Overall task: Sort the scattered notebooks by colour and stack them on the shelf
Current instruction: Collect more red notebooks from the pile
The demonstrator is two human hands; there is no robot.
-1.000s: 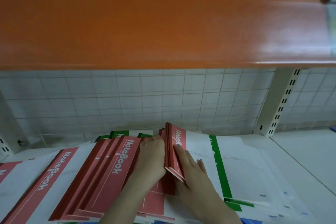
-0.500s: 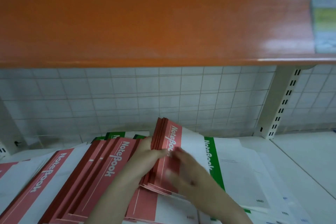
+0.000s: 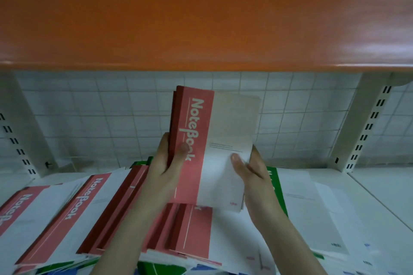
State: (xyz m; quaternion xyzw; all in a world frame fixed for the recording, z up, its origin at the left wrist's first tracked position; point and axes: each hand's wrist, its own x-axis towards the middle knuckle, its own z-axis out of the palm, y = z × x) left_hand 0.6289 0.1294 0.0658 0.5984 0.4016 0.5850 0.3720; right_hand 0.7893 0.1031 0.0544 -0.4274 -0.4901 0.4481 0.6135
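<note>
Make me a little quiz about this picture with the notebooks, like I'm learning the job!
1. True or false: both hands hold the lifted bundle of red-striped paper notebooks.
2. Which colour stripe shows on the notebook lying just right of the right hand? A) yellow B) green C) black
3. Fill in: the long glossy shelf board overhead is ____.

Key
1. True: the left hand grips the red spine edge, and the right hand grips the white edge.
2. B: the green-striped white notebook lies flat on the white metal shelf.
3. Orange.
</note>
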